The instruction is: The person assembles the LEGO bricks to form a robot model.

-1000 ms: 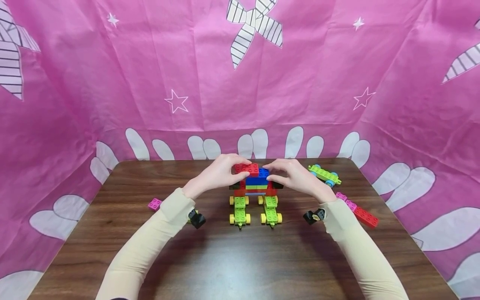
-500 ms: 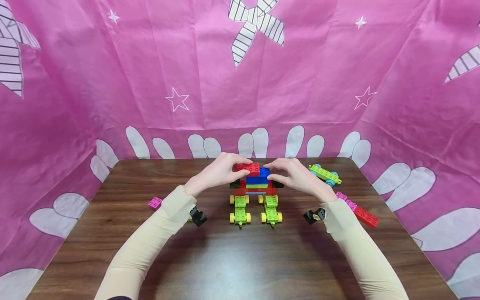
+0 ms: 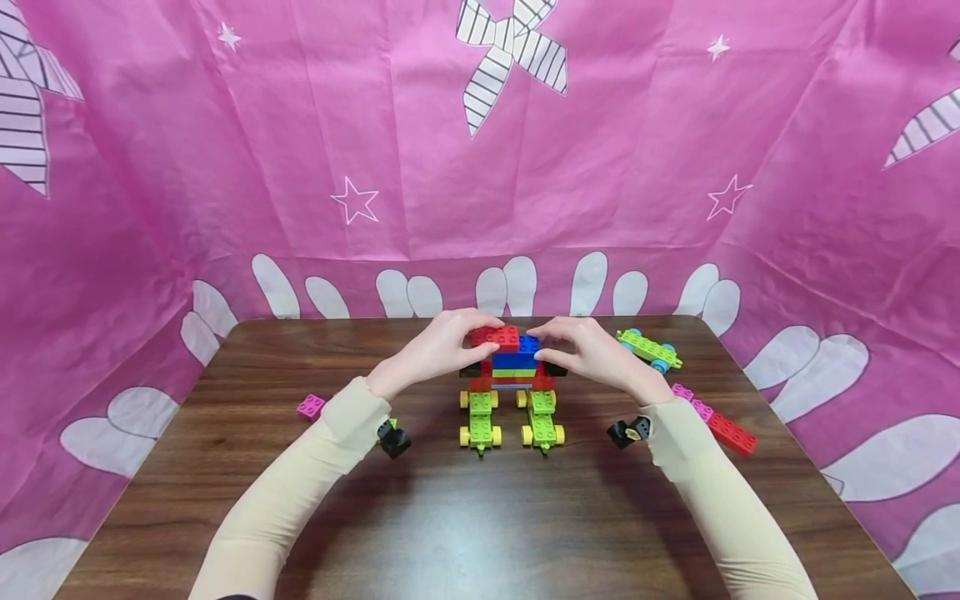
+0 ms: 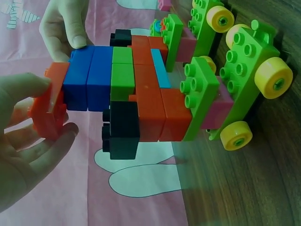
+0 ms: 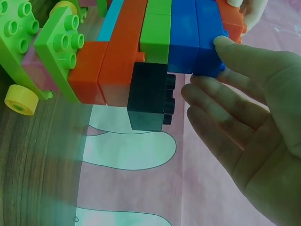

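A tall model of toy building bricks stands upright at the table's far middle, on two lime green wheeled bases [image 3: 480, 427] with yellow wheels. Its body stacks red bricks [image 4: 146, 84], lime green bricks [image 4: 122, 75] and blue bricks [image 4: 88, 77], with black bricks [image 5: 148, 96] jutting from both sides. My left hand [image 3: 448, 343] pinches the red brick [image 3: 507, 337] at the top left, thumb and fingers on opposite sides. Across from it, my right hand [image 3: 588, 354] grips the right end of the top blue brick [image 5: 208, 40] between thumb and fingers.
A lime green wheeled base [image 3: 649, 348] with blue wheels lies back right. Nearer are pink bricks [image 3: 693, 403] and a long red brick [image 3: 732, 433]. One pink brick [image 3: 311, 406] lies left, and a green piece [image 3: 393, 423] is mostly hidden by the left wrist camera.
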The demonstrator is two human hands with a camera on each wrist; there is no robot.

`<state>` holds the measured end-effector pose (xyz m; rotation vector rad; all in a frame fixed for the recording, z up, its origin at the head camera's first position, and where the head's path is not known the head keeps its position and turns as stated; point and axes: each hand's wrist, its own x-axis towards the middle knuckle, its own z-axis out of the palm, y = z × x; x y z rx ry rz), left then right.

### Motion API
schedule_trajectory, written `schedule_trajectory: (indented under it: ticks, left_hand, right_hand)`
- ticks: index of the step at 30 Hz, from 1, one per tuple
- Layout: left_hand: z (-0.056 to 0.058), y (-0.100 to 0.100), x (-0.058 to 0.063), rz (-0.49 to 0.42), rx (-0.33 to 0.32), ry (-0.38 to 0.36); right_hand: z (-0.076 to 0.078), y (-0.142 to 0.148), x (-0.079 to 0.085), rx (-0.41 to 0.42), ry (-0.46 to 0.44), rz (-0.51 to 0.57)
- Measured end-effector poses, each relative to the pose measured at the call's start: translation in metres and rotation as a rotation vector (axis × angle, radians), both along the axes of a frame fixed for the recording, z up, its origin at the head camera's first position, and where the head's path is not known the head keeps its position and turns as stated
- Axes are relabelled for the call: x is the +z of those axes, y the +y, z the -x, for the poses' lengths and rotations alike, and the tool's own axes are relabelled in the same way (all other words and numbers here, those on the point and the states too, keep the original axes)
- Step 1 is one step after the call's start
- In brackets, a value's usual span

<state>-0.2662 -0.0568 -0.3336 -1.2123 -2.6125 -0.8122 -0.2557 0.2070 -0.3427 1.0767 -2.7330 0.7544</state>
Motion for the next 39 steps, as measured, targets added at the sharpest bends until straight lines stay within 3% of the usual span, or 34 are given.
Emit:
schedule_trajectory:
  ticks: [7, 15, 25, 32, 39]
  left_hand:
    - [-0.005, -0.01, -0.004, -0.013, 0.04, -0.006]
    - [-0.007, -0.028, -0.009, -0.103, 0.101, -0.043]
    - [-0.009, -0.03, -0.011, -0.134, 0.098, -0.079]
    - [-0.008, -0.03, -0.014, -0.143, 0.093, -0.076]
    - [-0.007, -0.031, -0.014, -0.158, 0.083, -0.079]
  right_hand:
    - [0.001, 0.0, -0.002, -0.016, -0.003, -0.022]
    - [-0.001, 0.002, -0.001, -0.035, -0.003, -0.027]
    - [-0.005, 0.005, -0.004, -0.024, 0.046, -0.033]
    - [-0.015, 0.027, -0.003, -0.066, 0.078, -0.017]
    - [-0.021, 0.068, -0.007, -0.171, 0.164, -0.025]
